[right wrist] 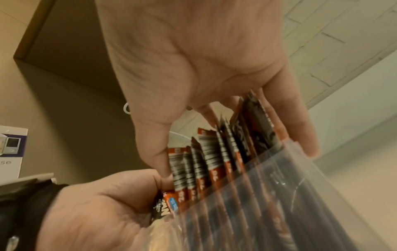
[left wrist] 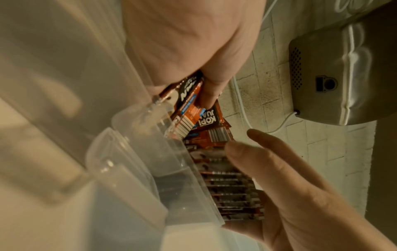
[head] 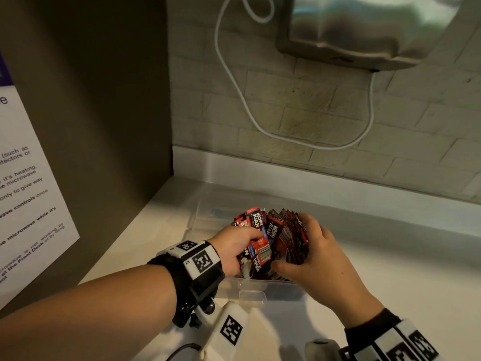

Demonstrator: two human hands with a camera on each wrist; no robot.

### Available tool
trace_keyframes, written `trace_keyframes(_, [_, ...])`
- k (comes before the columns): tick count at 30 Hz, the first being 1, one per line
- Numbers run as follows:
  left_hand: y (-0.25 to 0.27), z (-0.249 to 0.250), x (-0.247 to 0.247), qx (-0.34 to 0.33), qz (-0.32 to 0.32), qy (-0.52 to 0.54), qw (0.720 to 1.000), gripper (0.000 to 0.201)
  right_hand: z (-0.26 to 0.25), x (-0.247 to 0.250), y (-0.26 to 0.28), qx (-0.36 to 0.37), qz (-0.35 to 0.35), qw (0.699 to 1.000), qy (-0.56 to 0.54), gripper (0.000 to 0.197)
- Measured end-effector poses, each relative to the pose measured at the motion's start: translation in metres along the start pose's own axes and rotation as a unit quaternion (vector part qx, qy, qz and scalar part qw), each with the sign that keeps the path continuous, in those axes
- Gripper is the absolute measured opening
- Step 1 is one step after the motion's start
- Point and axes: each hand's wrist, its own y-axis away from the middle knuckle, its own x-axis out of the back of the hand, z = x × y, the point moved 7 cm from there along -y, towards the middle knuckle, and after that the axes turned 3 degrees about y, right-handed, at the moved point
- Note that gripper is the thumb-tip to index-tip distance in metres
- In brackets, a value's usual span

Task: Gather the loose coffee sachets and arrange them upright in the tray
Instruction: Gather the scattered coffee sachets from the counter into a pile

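The coffee sachets are sitting low and centre in the head view, most of them packed on edge in the clear tray on the pale counter, with a few at the left end leaning and fanning out above the rim. The left hand is pinching that leaning handful between thumb and curled fingers, while the right hand is cupping the standing row, fingers spread and fairly straight against its far side, thumb at the near end. The likeliest slip, as I judge it, is the row toppling — if the right hand is easing off while the new sachets are being wedged in, the thin packets could be sliding flat or spilling over the low wall. Pushing hard could also be shoving the light tray along the counter. Much is hidden: the tray's floor and far corners are lying behind the hands, its clear walls are blurring in both wrist views, and any sachets left loose on the counter are not showing — the lower edge is crowded by wrist cameras.
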Motion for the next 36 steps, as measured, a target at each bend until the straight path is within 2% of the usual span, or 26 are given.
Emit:
trace_keyframes(3, [0.001,0.000,-0.001,0.017,-0.010,-0.001,1.000,0.008,0.000,0.001,0.003,0.004,0.007,1.000,0.001,0.095])
trace_keyframes(10, [0.001,0.000,-0.003,0.037,-0.009,-0.009,0.999,0.018,-0.003,-0.003,0.007,0.010,0.023,1.000,0.014,0.092])
trace_keyframes(14, [0.003,-0.005,-0.007,0.044,-0.004,-0.002,0.999,0.009,-0.004,-0.003,0.006,0.014,0.016,1.000,-0.008,0.095])
trace_keyframes(24, [0.005,-0.001,-0.008,0.026,0.007,-0.008,1.000,0.004,0.000,0.000,0.008,0.017,0.019,1.000,-0.010,0.109])
trace_keyframes(27, [0.004,0.000,-0.003,0.022,0.014,-0.011,1.000,0.015,-0.001,-0.001,0.009,0.023,0.014,1.000,-0.008,0.110])
trace_keyframes(36, [0.006,0.003,0.006,0.015,0.037,-0.015,0.999,0.012,0.000,-0.001,0.010,0.019,0.027,0.999,0.012,0.110])
